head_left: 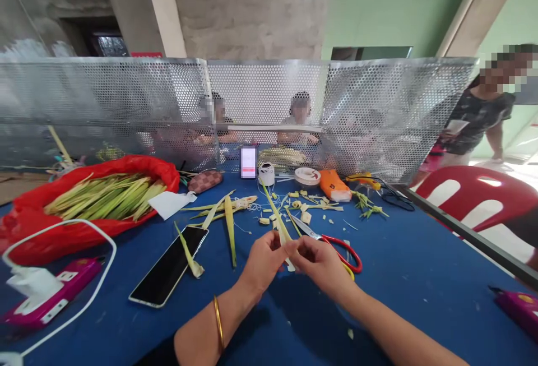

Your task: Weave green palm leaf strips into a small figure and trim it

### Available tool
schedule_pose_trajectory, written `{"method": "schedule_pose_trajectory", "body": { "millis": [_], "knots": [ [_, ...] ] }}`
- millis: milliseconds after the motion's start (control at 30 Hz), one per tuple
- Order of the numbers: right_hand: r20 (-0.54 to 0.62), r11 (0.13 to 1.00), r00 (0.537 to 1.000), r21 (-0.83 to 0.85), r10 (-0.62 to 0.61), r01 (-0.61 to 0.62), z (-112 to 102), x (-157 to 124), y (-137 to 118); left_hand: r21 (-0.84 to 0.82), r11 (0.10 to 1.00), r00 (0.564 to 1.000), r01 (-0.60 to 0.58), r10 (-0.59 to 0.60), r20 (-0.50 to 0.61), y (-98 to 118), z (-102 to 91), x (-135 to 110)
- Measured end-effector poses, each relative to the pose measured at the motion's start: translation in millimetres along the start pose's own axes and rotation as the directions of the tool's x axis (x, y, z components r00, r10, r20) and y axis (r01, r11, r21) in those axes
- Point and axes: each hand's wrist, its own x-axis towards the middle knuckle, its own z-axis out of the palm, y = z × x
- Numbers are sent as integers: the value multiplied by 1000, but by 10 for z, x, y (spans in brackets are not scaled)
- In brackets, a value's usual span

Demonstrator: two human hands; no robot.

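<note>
Both hands meet in the middle, pinching the pale lower end of a long green leaf [282,226] whose tip points away over the table. My left hand [261,262], with a gold bangle on the wrist, grips it from the left. Closed on the same end, my right hand [321,265] touches the left fingertips. Just beyond the right hand lie red-handled scissors [345,247], blades partly open. A cut leaf piece [230,228] rests left of the hands, and another leaf piece [189,254] lies across a black-screened phone [162,276].
A red bag [126,240] full of long leaves stands left, near a purple power strip [79,279] with a white cable. Leaf scraps, a white string spool [266,174], a tape roll [307,176] and an orange packet [334,185] lie ahead. Perforated metal panels [260,97] border the blue table; people are beyond.
</note>
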Motion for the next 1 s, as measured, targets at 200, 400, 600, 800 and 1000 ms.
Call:
{"method": "schedule_pose_trajectory", "body": {
  "millis": [200,400,600,800,1000],
  "knots": [
    [25,979,997,188,79,-82,-19,12,-5,-55,998,999,9,-11,-44,8,20,-14],
    [80,975,992,189,102,-115,3,26,-13,-44,999,995,24,-28,-92,12,0,-13],
    [-40,981,997,-184,-73,64,28,-39,7,178,983,978,-32,67,-195,-79,-10,8],
    [-51,890,972,-414,-230,189,-9,-57,30,224,975,986,-17,54,-160,-76,-2,2],
    [-62,912,981,-382,-184,147,-17,-64,11,130,992,996,2,10,-90,-58,18,-16]
  ]
}}
